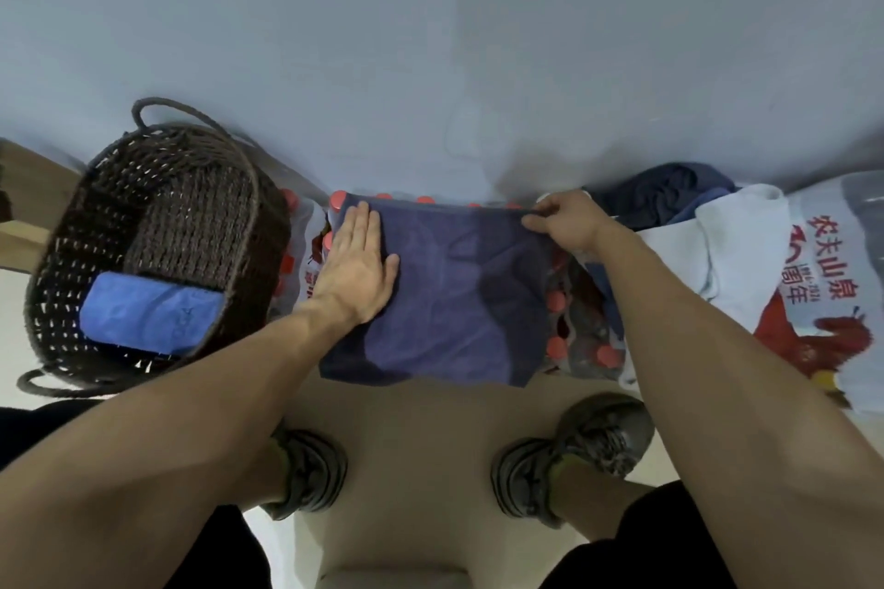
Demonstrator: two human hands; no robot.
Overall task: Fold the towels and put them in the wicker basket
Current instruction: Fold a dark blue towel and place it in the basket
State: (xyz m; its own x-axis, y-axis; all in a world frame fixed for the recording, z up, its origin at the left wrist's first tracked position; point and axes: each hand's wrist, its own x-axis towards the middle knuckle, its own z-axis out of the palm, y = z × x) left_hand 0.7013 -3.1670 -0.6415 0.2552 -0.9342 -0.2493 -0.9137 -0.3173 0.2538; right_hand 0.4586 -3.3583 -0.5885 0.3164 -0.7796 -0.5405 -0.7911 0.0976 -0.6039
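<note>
I see the pale blue wall (430, 38) filling the upper field, with the beige floor (430, 435) below it. The shrink-wrapped packs of red-capped bottles (581, 320) serve as my worktop, standing against the wall. At the left, the dark wicker basket (158, 225) sits beside these packs and holds one folded bright blue towel (150, 313) against its near wall. The dark navy towel (445, 297) lies spread flat on top of the bottle packs, its near edge hanging slightly over the front. At the right, a white towel (708, 249) and a crumpled dark blue towel (669, 191) lie on a printed bottle pack (823, 263). My left hand (356, 263) rests flat on the left part of the navy towel, fingers straight and together, pressing it down. My right hand (562, 218) pinches the far right corner of the same towel between thumb and curled fingers. Two grey shoes (574, 450) stand on the floor.
</note>
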